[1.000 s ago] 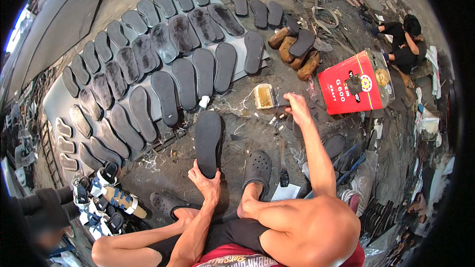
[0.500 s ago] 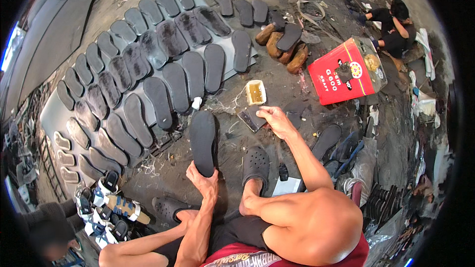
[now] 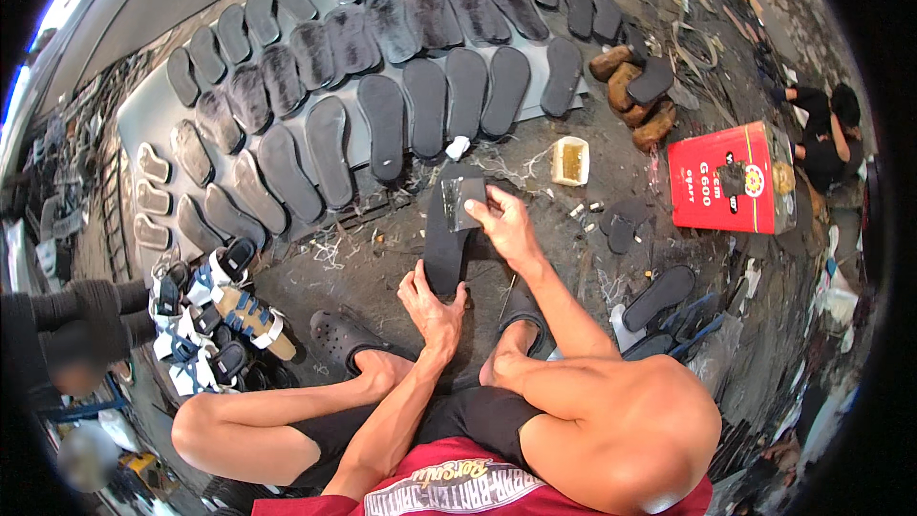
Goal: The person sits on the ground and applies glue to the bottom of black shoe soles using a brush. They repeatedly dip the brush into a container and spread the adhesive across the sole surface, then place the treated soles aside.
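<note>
My left hand (image 3: pixel 434 310) grips the near end of a black shoe sole (image 3: pixel 444 260), fingers and thumb on its edges. My right hand (image 3: pixel 508 229) pinches a dark flat rectangular spreader (image 3: pixel 469 201) between thumb and fingers. The spreader lies over the far part of the sole and hides some of it; a shiny smear shows on its left side. A small pale tub (image 3: pixel 570 161) with amber, glue-like stuff inside stands on the ground to the right of my right hand.
Rows of dark soles (image 3: pixel 385 129) lie on a grey sheet (image 3: pixel 143 124) ahead and left. Sandals (image 3: pixel 224 311) are piled at my left. Brown shoe lasts (image 3: pixel 654 126) and a red tin (image 3: pixel 721 182) stand at the right. Another person (image 3: pixel 829 139) sits beyond the tin.
My right hand has brought the spreader from beside the tub over to the sole. The sole has tilted in my left hand. My view has shifted, so the soles sit higher and farther right.
</note>
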{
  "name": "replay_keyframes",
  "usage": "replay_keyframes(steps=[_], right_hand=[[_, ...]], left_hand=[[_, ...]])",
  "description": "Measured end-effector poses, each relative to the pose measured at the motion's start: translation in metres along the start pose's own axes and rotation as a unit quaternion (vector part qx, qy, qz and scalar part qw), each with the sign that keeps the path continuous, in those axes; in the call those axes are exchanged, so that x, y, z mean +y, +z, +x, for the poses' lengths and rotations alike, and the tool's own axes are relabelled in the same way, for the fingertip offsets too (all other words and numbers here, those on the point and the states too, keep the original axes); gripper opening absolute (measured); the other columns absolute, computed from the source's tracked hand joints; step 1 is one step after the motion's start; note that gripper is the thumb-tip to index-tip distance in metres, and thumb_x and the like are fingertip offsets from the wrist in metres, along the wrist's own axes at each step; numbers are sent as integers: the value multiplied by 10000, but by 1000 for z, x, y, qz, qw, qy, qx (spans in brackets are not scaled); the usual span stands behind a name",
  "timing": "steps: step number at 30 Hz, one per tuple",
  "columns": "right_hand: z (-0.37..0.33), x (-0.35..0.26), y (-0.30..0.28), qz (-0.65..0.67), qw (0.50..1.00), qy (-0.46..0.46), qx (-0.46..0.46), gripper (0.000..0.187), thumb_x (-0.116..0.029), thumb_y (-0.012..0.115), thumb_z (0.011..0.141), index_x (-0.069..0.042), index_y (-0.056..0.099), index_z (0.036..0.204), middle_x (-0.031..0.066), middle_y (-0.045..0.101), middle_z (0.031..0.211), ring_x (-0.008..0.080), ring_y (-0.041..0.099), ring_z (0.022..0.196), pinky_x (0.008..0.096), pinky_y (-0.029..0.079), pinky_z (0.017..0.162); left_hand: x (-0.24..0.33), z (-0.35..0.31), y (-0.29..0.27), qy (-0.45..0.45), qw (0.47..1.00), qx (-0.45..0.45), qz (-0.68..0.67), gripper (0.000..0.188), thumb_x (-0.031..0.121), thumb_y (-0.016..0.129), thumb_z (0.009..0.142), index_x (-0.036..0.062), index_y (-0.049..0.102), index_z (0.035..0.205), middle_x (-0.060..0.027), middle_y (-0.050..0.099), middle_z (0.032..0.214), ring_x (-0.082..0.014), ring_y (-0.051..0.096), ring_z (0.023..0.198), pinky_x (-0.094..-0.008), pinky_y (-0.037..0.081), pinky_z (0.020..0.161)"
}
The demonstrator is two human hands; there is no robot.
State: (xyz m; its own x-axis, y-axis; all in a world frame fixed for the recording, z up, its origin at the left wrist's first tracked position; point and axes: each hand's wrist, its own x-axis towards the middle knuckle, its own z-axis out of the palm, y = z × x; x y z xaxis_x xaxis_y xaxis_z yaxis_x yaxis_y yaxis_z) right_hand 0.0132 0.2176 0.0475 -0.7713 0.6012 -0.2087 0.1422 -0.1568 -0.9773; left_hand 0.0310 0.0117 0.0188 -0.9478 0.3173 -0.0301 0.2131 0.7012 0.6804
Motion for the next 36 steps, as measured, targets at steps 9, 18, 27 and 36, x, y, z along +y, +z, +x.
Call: replay_keyframes(steps=[9,18,27,36], right_hand=[[25,7,16,-419,881,-161,150,336,-152,744,947,63,717,1203,280,711,1013,488,710,927,551,556,807],[59,-9,31,-467,827,-297,-99,321,-11,710,885,-99,776,1186,102,772,1114,340,642,1081,462,523,978],[75,-29,-3,-517,737,-382,-210,330,-68,614,893,-178,815,1130,9,772,1188,246,658,1179,438,467,1014],[33,-20,4,-492,830,-263,-23,293,-114,704,955,-91,762,1241,150,746,1067,365,710,1033,495,568,905]], left_hand=[[-10,1,2,-2,998,15,-62,884,111,964,743,-36,535,1501,-202,510,1270,-397,505,1205,-515,434,1093],[-3,4,-4,-29,997,-2,-72,880,84,952,744,-48,534,1507,-211,513,1249,-406,510,1211,-506,441,1093],[-1,2,-1,-28,996,4,-84,879,91,969,729,-38,546,1488,-212,527,1256,-414,516,1209,-516,434,1094],[-9,1,0,-30,997,16,-66,896,119,1000,724,-4,553,1491,-196,499,1301,-395,500,1248,-510,432,1113]])
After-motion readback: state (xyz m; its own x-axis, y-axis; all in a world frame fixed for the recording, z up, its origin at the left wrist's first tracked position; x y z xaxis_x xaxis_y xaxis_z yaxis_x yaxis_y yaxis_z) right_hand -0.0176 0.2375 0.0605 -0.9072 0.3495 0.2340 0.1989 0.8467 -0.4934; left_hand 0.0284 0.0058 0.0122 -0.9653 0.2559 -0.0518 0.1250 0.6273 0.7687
